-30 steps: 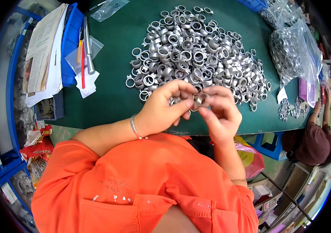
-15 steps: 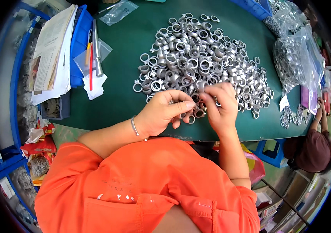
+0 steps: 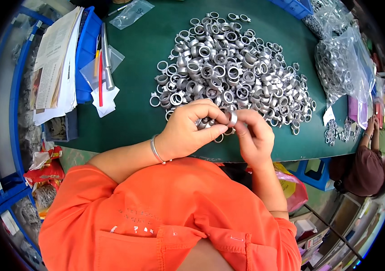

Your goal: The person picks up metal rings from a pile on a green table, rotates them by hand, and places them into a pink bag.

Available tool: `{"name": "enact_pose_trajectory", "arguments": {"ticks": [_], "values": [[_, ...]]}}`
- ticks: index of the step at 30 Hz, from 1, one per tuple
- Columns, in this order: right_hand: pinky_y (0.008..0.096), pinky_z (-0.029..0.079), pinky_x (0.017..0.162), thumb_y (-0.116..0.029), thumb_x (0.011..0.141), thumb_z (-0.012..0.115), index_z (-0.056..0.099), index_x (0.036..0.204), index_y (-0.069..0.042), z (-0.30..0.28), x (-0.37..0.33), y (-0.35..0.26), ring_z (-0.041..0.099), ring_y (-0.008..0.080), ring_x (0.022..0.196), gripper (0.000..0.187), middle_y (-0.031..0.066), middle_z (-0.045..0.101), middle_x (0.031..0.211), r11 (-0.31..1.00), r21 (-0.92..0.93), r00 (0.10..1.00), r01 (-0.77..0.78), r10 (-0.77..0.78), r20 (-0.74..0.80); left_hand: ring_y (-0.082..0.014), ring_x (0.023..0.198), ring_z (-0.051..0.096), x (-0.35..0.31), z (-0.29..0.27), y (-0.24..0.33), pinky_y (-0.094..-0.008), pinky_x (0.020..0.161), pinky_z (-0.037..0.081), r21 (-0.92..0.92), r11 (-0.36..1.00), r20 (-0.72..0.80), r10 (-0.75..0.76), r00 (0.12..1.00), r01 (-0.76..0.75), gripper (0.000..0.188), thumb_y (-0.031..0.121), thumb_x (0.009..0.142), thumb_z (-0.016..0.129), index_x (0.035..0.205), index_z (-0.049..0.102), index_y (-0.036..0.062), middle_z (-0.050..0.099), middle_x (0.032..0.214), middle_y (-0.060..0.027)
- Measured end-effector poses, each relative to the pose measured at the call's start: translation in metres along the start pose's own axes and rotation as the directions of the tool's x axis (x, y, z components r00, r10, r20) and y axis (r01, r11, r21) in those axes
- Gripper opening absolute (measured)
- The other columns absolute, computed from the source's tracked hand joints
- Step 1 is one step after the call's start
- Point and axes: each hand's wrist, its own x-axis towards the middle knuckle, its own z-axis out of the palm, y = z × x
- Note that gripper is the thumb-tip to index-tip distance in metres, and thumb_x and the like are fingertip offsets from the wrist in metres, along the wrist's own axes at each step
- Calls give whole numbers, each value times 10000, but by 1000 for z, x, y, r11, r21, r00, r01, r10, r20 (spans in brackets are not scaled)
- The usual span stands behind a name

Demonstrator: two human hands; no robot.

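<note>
A metal ring [image 3: 232,119] is pinched between the thumb and fingers of my right hand [image 3: 256,135], at the near edge of the pile. My left hand [image 3: 193,125], with a bangle on its wrist, is curled next to it, its fingertips close to or touching the ring. Some grey metal rings [image 3: 205,122] show inside the curl of the left fingers; how many is hidden. Just beyond both hands spreads a large heap of silver-grey metal rings [image 3: 219,71], many with small lugs on their rims.
The heap lies on a green table [image 3: 129,81]. At left stand a blue bin [image 3: 86,54] with papers [image 3: 57,63], a red pen [image 3: 100,80] and a metal rod. Clear bags of rings [image 3: 337,67] sit at right. A co-worker's sleeve [image 3: 362,171] shows at far right.
My right hand has come down from the pile toward my left hand with a ring in its fingers. The view has shifted slightly.
</note>
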Motion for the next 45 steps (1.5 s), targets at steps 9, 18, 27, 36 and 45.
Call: {"name": "enact_pose_trajectory", "arguments": {"ticks": [9,18,27,36,45], "values": [[287,504,770,56,792,620,390,1015,-12,13,-12,0,591,181,912,327,230,548,1106,882,471,993,-32,83,-88,-146,736,586,-2,1,3,-242,640,456,154,985,-2,84,996,-83,119,0,737,663,851,637,22,609,823,-63],[293,492,668,81,648,707,559,895,-15,8,-9,-6,594,236,777,304,144,597,902,946,-247,956,212,-253,-149,-151,792,579,-2,0,-1,-250,718,449,117,993,30,29,999,-33,172,44,727,706,875,623,15,602,855,-68],[357,426,650,-3,707,653,607,864,-3,-9,17,8,540,280,726,163,113,569,807,810,-584,964,50,-192,-184,-196,760,605,-5,-9,-3,-248,511,488,-713,511,241,-466,851,481,221,34,815,514,1030,556,7,594,905,-131],[393,409,621,-107,644,656,615,740,-54,-11,43,10,535,280,703,117,80,539,704,630,-774,989,-65,-61,-132,-137,660,517,-6,-6,-4,-203,399,323,-708,458,297,-496,816,537,90,39,824,577,804,494,69,525,756,-76],[296,435,536,-45,718,624,633,757,-14,-13,45,-1,565,162,595,50,49,602,663,866,-465,977,-186,111,-185,-71,571,502,-4,0,8,-178,396,347,-557,675,127,-506,853,483,96,39,835,590,916,559,-1,564,731,-57]]}}
